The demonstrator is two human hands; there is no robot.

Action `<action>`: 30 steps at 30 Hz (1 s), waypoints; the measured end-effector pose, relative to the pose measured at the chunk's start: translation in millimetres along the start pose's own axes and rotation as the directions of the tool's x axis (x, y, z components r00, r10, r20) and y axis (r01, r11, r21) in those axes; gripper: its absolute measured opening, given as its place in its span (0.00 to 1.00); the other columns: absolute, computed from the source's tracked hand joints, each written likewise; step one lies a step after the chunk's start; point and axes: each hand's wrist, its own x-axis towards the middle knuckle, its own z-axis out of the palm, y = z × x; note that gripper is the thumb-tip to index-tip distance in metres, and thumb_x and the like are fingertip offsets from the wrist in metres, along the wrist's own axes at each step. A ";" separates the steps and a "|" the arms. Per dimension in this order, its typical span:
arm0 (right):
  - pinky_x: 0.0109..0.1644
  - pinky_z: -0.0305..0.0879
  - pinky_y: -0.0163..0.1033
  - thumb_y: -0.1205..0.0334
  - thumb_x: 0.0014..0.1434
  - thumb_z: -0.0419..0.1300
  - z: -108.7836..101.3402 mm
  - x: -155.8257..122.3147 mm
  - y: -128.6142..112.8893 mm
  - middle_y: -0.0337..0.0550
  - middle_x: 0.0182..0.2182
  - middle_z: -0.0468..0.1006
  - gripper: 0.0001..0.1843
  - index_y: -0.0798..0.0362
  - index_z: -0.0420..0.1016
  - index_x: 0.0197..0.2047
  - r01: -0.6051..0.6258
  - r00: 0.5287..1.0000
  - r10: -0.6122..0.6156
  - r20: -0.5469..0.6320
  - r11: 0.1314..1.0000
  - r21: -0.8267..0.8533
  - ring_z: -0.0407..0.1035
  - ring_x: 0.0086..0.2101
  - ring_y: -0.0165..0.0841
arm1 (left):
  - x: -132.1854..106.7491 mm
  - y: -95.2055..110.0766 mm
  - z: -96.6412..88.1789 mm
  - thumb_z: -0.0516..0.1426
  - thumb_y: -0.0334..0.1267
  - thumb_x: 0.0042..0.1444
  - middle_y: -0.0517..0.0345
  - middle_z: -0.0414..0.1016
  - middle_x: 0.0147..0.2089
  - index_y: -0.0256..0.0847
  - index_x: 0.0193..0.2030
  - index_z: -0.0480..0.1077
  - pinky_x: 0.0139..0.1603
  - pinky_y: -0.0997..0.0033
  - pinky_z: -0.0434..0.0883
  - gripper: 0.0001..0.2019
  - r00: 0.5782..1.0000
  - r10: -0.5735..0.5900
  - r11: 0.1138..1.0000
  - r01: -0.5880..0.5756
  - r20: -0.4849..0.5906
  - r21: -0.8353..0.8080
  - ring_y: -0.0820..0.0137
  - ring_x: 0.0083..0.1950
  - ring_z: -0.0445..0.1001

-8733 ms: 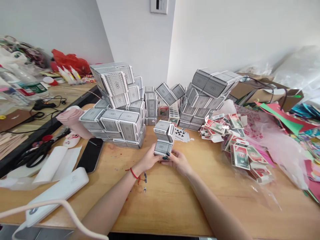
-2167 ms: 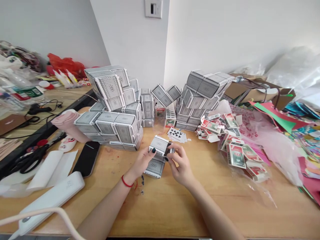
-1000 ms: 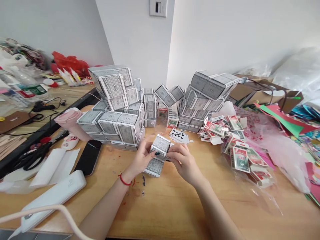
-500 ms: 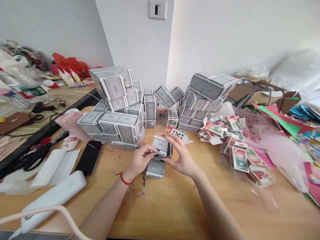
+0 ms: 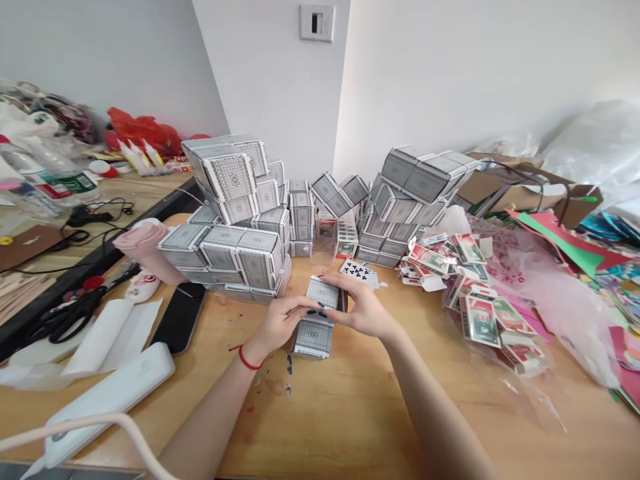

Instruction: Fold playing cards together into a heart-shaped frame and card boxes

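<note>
A small cube built of grey patterned playing cards (image 5: 323,293) is held above the wooden table (image 5: 340,413) by both hands. My left hand (image 5: 280,323) pinches its left lower edge with closed fingers. My right hand (image 5: 363,310) curls over its right side and top. Directly beneath lies a second grey card cube (image 5: 313,337), resting on the table and touching the held one. A loose card showing black clubs (image 5: 357,272) lies just behind my right hand.
Tall stacks of grey card cubes stand at the back left (image 5: 235,220) and back right (image 5: 410,193). Red and green card boxes (image 5: 475,300) are heaped on the right on clear plastic. A black phone (image 5: 181,317), scissors (image 5: 65,313) and a white device (image 5: 110,393) lie at left.
The held cube has come lower, onto the cube on the table. My right hand has closed over its top and right side. My left hand stays at its left edge.
</note>
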 end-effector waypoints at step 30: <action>0.56 0.59 0.50 0.64 0.56 0.57 26.0 -16.1 16.1 0.49 0.60 0.59 0.17 0.46 0.72 0.50 0.207 0.962 -0.238 -0.131 0.954 -0.216 0.58 0.56 0.41 | -1.2 -3.3 3.5 0.58 0.29 0.52 0.55 0.75 0.33 0.40 0.34 0.73 0.35 0.75 0.71 0.05 0.880 0.442 0.870 -0.373 -0.175 0.322 0.74 0.34 0.73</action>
